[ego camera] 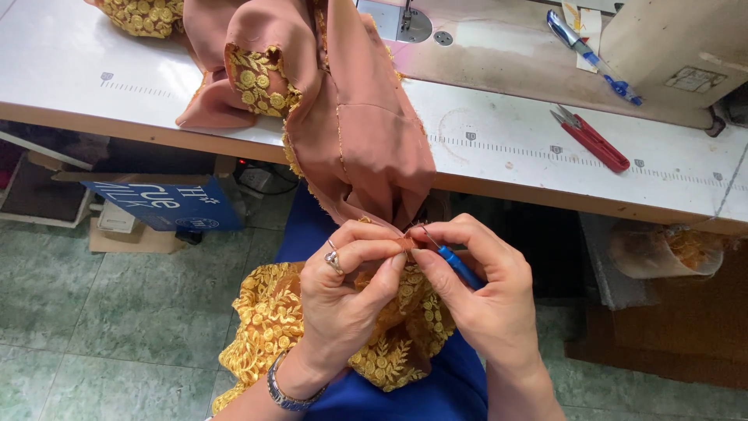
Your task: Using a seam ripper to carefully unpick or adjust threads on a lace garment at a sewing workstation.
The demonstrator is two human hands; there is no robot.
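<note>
hands picking at a seam of dusty-pink cloth below the table edge

under the table at the left, a blue rectangular sign [160, 204] with white lettering leans on the floor, tilted, with a flat brown cardboard piece [132, 238] lying just beneath it. far right on the table, a small pale square label [695, 79] sits on the cream body of the sewing machine [670, 47]. under the table at the right, a clear plastic bag [666, 251] hangs open on its side; it seems to hold orange-gold scraps, though the view there is too dim to be sure.

the dusty-pink cloth [351, 117] spills from the white table [506, 148] over its near edge and down to the hands. its gold floral lace trim [273, 320] pools on the blue lap beneath them.

the left hand [347, 300], with a ring and a metal wristwatch, has its grip closed, thumb and forefinger pinching a small fold of the cloth. the right hand [483, 292] has its grip closed on a blue-handled seam ripper [456, 263], whose thin metal tip touches the pinched fold between the two hands.

on the table to the right lie red thread snips [592, 140], and farther back a blue pen [588, 54] rests beside the machine. printed ruler marks run along the table.
</note>
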